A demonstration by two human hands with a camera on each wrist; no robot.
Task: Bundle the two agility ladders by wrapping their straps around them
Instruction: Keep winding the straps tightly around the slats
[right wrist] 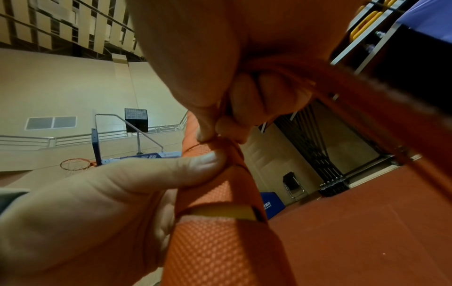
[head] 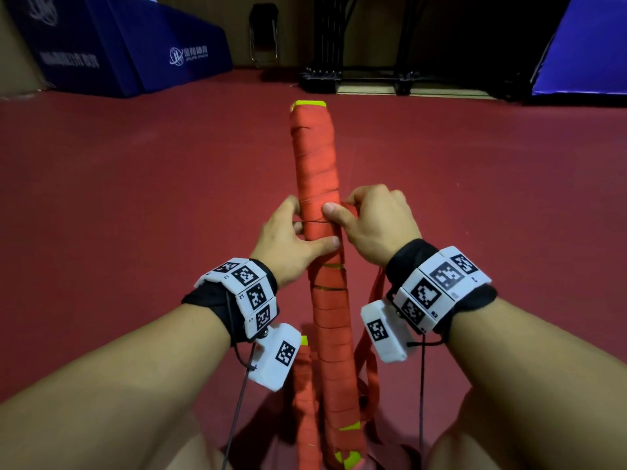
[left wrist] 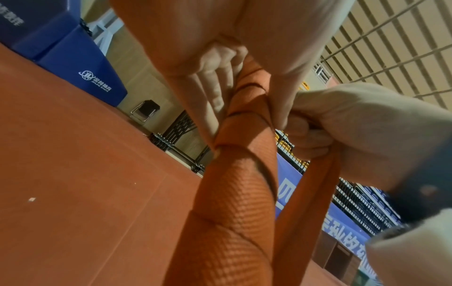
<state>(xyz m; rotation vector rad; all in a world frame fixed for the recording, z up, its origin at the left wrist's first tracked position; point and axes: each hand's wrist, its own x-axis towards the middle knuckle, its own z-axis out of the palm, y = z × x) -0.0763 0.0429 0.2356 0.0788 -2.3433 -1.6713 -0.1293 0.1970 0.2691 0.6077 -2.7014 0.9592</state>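
Note:
A long ladder bundle (head: 317,171) of yellow rungs, wound in orange strap, stands tilted in front of me. My left hand (head: 298,239) grips it at mid-height, thumb across the front and fingers (left wrist: 215,92) curled behind. My right hand (head: 369,218) pinches the loose orange strap (left wrist: 315,185) against the bundle's right side, thumb pressed on the wrap (right wrist: 212,147). The strap's free length hangs down to the right (head: 373,364). A second wrapped bundle (head: 303,401) lies lower, partly hidden behind my left wrist.
Dark red sports floor (head: 135,198) spreads all around. Blue padded blocks (head: 135,45) stand at the back left, a blue mat (head: 583,52) at the back right, a folding chair (head: 264,32) and black rack bases (head: 359,79) behind.

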